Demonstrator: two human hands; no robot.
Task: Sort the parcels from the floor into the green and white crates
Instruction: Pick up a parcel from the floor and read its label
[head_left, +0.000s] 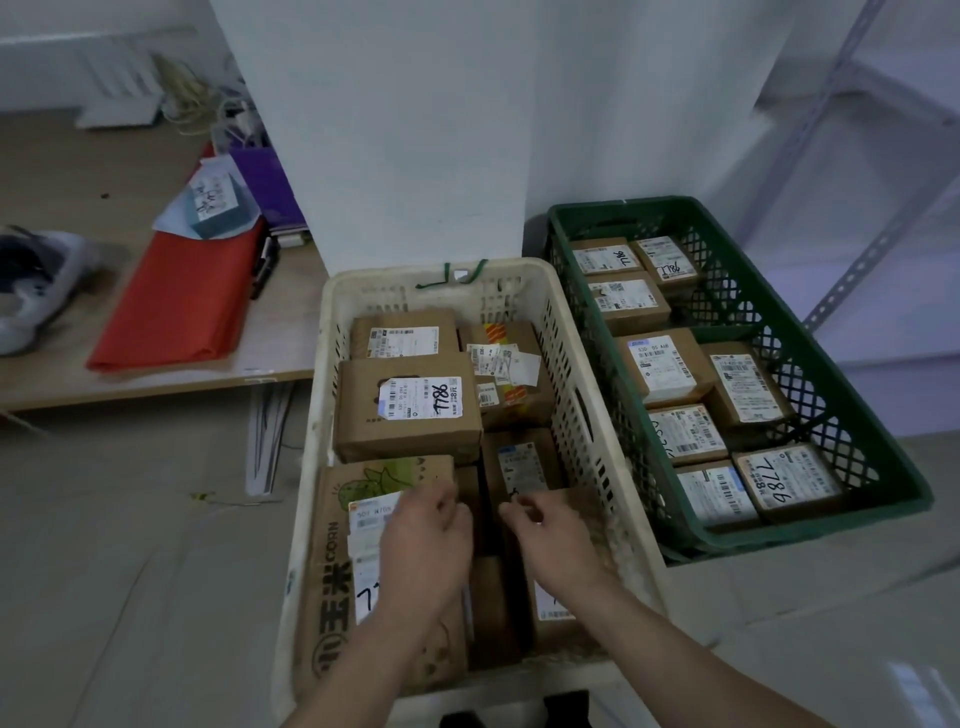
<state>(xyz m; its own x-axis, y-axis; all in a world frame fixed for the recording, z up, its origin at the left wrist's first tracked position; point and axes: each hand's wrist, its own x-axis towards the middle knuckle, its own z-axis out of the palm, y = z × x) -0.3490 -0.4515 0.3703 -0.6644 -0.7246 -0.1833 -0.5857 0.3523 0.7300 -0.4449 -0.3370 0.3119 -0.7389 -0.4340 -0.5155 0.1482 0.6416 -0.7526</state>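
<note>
Many parcels (408, 410) filling white crate (318, 415), green crate (810, 535)

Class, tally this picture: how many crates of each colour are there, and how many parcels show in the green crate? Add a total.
White crate: 1
Green crate: 1
Parcels in the green crate: 8
Total: 10

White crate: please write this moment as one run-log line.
white crate: both hands inside | left hand: over corn box, grip unclear | right hand: over brown parcels, grip unclear | green crate: labelled parcels inside
</note>
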